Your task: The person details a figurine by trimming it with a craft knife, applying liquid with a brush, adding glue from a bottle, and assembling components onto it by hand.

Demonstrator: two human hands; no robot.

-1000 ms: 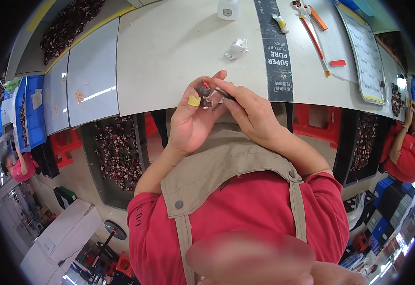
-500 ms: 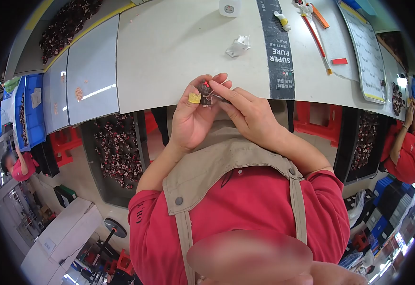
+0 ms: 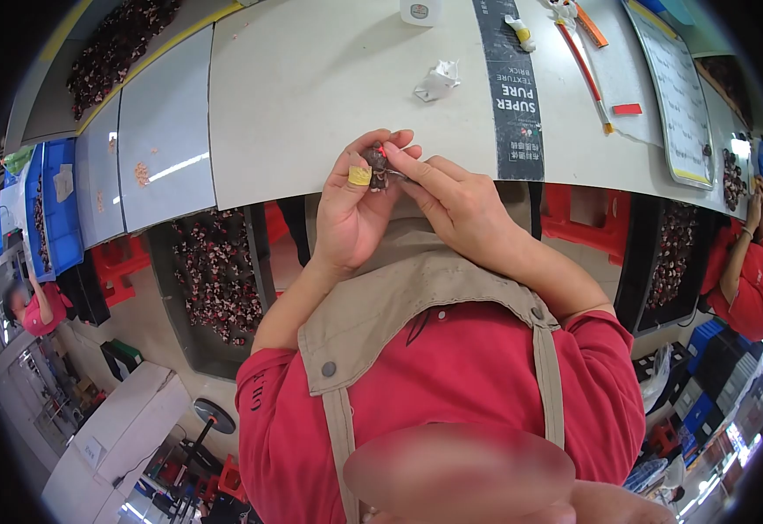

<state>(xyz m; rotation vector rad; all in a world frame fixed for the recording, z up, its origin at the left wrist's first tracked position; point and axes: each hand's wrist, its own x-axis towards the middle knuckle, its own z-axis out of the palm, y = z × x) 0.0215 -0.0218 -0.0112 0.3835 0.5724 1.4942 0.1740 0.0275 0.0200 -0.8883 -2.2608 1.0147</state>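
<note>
My left hand (image 3: pixel 352 205) holds a small dark brown figure (image 3: pixel 379 166) with a red spot near its top, just off the near edge of the table. A yellow wrap (image 3: pixel 359 175) is around the left thumb. My right hand (image 3: pixel 462 203) is closed in a pinch at the figure's right side, on a thin tool (image 3: pixel 401 177) whose tip meets the figure. Most of that tool is hidden by the fingers, so its kind does not show.
On the table (image 3: pixel 311 87) lie a crumpled white wad (image 3: pixel 437 80), a white container (image 3: pixel 421 11), a red-handled brush (image 3: pixel 584 70) and a framed sheet (image 3: pixel 674 105). Crates of small dark pieces (image 3: pixel 217 279) stand below at both sides. Another person in red (image 3: pixel 739 288) sits at far right.
Both hands stay together around the figure. The right fingers have shifted slightly against it, and the view has moved a little.
</note>
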